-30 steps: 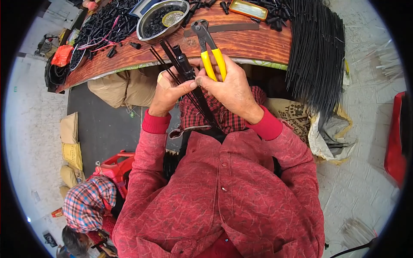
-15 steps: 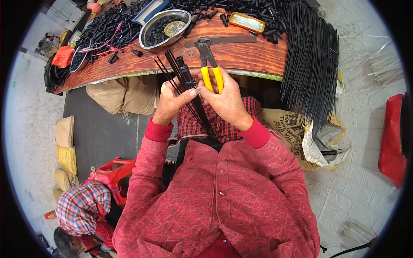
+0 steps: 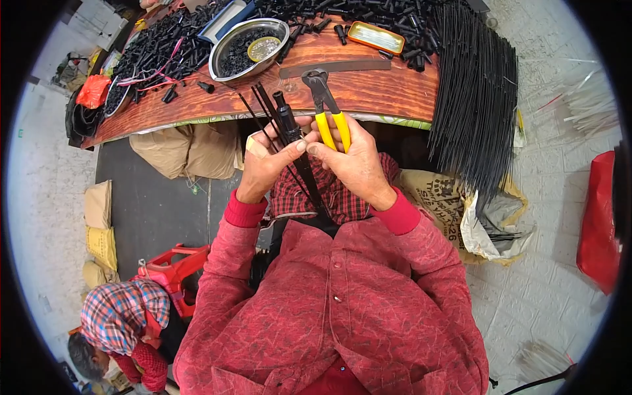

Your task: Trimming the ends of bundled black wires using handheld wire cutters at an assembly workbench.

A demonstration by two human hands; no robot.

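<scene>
My left hand (image 3: 263, 168) is closed around a bundle of thin black rods (image 3: 309, 185) and a stepped black tubular fitting (image 3: 286, 117). The rods fan out above the fingers, and their lower ends reach down toward my lap. In my right hand (image 3: 362, 166) are pincers (image 3: 320, 92) with yellow handles and a dark head pointing away from me. Right thumb and fingertips meet my left thumb at the fitting's lower end; whatever small thing lies between them is too small to make out.
On the wooden table (image 3: 375, 89) are a metal bowl (image 3: 217, 69) of small black parts, a flat metal strip (image 3: 336, 67), an orange-rimmed tin (image 3: 376, 37) and heaped black fittings (image 3: 164, 49). Black rods (image 3: 471, 99) drape over its right edge. A person (image 3: 125, 316) bends at lower left.
Both hands have shifted slightly right and toward me, carrying the fitting, rods and pincers. The person at lower left has leaned further down.
</scene>
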